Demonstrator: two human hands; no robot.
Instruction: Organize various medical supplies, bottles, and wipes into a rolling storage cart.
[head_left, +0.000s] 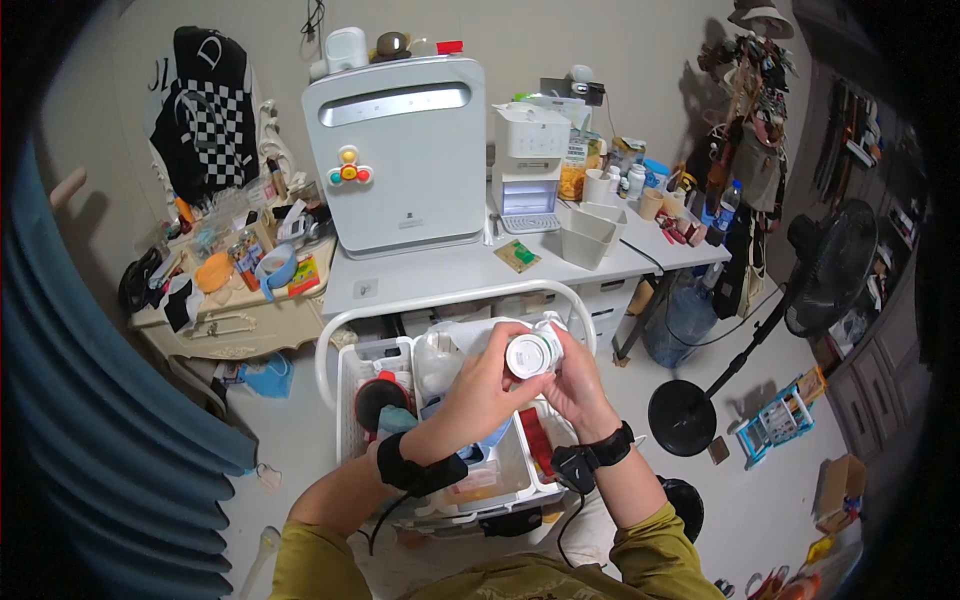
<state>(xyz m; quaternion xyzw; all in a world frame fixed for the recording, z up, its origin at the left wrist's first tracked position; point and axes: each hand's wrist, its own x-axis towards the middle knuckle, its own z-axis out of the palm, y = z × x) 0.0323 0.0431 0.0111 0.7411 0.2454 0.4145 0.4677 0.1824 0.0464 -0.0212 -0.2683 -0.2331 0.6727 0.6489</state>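
Observation:
Both of my hands are raised over a cart of white plastic baskets (375, 346), around a small white plastic bottle (528, 355). One round white end of it faces up at me. A strip of green shows along its side. My left hand (484, 384) grips it from the left, thumb beneath and fingers at the far side. From the right, my right hand (579, 382) closes around the bottle's side. Another white part (552, 322) shows just beyond the fingers; I cannot tell whether it belongs to the same bottle. Below, a red-rimmed black item (380, 403) lies in the left basket.
The cart's white tubular handle (450, 298) arches before the desk (442, 271). On the desk stand a large white appliance (405, 157), a water dispenser (529, 161) and a pale open bin (589, 236). A black pedestal fan (832, 270) is at right, a blue curtain (112, 420) at left.

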